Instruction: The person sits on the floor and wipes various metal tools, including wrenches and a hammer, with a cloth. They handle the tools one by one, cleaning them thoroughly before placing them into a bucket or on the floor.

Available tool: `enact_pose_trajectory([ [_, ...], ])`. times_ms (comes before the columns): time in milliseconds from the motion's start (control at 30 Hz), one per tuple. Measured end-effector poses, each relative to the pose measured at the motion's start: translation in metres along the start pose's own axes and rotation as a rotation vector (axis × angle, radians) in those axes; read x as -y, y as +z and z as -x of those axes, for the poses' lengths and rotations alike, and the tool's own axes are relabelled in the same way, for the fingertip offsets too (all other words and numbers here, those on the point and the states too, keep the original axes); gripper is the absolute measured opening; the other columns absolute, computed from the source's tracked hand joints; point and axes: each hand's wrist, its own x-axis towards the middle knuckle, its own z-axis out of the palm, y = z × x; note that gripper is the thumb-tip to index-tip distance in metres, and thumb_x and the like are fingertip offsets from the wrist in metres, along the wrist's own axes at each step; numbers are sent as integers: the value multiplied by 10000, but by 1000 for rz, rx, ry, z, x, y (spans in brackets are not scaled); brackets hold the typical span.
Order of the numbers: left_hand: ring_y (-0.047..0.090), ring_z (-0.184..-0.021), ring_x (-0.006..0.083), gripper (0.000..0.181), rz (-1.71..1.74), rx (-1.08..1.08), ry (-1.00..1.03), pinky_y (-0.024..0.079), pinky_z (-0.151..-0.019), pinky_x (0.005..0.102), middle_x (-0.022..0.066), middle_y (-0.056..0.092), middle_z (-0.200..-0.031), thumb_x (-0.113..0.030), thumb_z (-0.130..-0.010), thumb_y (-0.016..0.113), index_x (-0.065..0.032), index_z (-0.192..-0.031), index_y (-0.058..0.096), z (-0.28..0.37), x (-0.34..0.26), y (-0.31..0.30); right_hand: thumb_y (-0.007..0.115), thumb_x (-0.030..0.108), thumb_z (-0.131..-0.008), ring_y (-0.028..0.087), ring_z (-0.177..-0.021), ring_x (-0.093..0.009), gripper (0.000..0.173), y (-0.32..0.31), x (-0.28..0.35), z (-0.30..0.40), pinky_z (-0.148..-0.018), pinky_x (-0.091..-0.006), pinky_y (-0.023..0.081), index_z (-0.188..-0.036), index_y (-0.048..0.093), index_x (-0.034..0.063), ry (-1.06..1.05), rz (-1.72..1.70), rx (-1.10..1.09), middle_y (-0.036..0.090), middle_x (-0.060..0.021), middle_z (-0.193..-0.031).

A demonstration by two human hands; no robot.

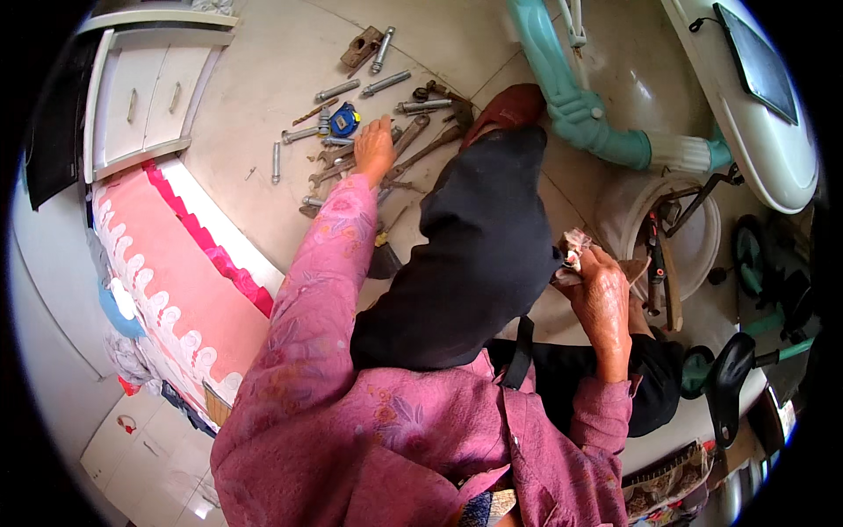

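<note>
My left hand (374, 150) reaches down over a spread of metal tools on the floor, its fingers extended beside a blue tape measure (344, 120). Whether it touches a tool beneath is hidden. Around it lie wrenches (413, 132), a rusty twist drill bit (315, 112) and several expansion bolts (386, 83). A rusty hammer head (361, 49) rests farther out, with another bolt (382, 50) against it. My right hand (600, 283), beside my bent knee, is closed on a crumpled, dirty cloth or wrapper (574, 253).
A white plastic bucket (708, 247) holding tools stands at the right, beneath a teal tubular frame (573, 132). Farther right is a black bicycle-type saddle (728, 388). A bed with a pink cover (184, 283) and a white cabinet (141, 99) flank the left.
</note>
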Motion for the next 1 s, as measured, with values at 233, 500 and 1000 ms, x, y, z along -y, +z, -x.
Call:
enact_pose_trajectory([
  [233, 533, -951, 332, 215, -41, 0, -2, 435, -761, 446, 143, 539, -950, -52, -701, 634, -32, -911, 594, -2, 7, 13, 690, 67, -660, 557, -785, -393, 213, 2, 3, -9, -668, -450, 440, -807, 546, 12, 1, 35, 16, 563, -175, -815],
  [500, 528, -914, 313, 168, -121, -30, 129, 416, -743, 433, 124, 549, -913, -45, -680, 621, -29, -846, 604, 11, 11, 13, 681, 29, -635, 551, -793, -403, 228, 5, 9, -6, -674, -446, 441, -799, 527, -10, -53, 1, -9, 562, -190, -814],
  [1000, 607, -805, 276, 178, 407, -529, -74, 504, -712, 335, 109, 626, -860, -63, -729, 671, -4, -896, 649, 22, 27, -95, 643, 126, -735, 558, -837, -357, 227, -5, 11, 5, -718, -429, 460, -933, 627, 16, -44, 42, -257, 597, -170, -900],
])
